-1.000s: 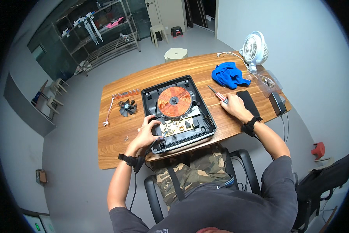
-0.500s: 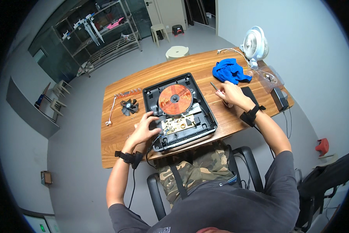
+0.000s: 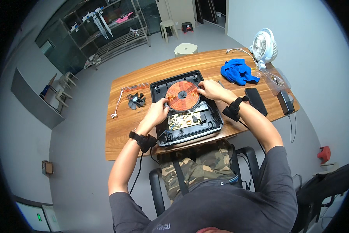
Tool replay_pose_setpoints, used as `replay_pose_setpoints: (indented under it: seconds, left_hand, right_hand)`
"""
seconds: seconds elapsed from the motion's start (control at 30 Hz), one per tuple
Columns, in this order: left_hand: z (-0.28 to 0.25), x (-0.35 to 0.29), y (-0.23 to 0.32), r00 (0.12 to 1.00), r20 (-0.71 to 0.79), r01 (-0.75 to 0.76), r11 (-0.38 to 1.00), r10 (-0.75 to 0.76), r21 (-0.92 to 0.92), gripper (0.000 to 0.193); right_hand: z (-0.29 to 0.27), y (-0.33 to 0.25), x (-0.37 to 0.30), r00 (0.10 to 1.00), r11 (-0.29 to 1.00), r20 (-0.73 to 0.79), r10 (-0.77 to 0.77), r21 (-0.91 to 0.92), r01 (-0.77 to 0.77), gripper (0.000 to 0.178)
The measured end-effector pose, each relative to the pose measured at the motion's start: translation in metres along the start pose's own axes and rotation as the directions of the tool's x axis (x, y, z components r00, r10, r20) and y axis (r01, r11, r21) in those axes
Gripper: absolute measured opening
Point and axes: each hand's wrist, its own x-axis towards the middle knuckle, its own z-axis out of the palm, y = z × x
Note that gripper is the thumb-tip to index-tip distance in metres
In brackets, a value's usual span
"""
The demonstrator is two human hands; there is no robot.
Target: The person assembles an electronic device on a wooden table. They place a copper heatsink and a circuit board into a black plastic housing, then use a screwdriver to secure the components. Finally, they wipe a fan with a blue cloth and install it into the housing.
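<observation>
An opened induction cooker base, a black housing, lies on the wooden table in front of me. Inside it sits a round copper coil with a dark centre. My left hand grips the coil's left edge between thumb and fingers. At the opposite edge, my right hand pinches the coil, its fingertips partly hidden. The coil appears to rest in the housing. A circuit board lies just below the coil. Beyond my right hand is a thin tool, partly covered, its kind unclear.
A small black fan and a strip of small parts lie left. At right are a blue cloth, a black phone-like slab, a power adapter and a white desk fan. Cables trail from both wrist straps.
My right hand has left the thin tool at the right and moved left onto the coil. My left hand has moved up from beside the circuit board to the coil's left edge.
</observation>
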Motion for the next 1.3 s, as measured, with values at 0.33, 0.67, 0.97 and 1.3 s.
replay_pose_setpoints:
  seconds: [0.33, 0.67, 0.97, 1.3]
  left_hand:
    - [0.015, 0.009, -0.009, 0.992, -0.021, 0.117, 0.979, -0.122, -0.165, 0.051]
    - [0.006, 0.009, -0.013, 0.979, 0.096, 0.204, 0.877, -0.18, -0.435, 0.078]
    - [-0.024, -0.025, 0.008, 0.878, 0.433, 0.437, 0.713, -0.206, -0.548, 0.022]
    - [-0.001, -0.032, -0.005, 0.878, 0.44, 0.383, 0.83, -0.189, -0.406, 0.027]
  right_hand:
    - [0.014, 0.003, 0.011, 0.995, 0.981, -0.025, 0.098, 0.168, -0.093, 0.051]
    - [0.006, 0.009, 0.011, 0.958, 0.805, 0.153, 0.242, 0.519, -0.286, 0.025]
    - [-0.004, -0.002, -0.01, 0.971, 0.743, 0.198, 0.131, 0.63, -0.229, 0.027]
    - [0.01, -0.002, -0.015, 0.974, 0.806, 0.214, 0.07, 0.564, -0.182, 0.026]
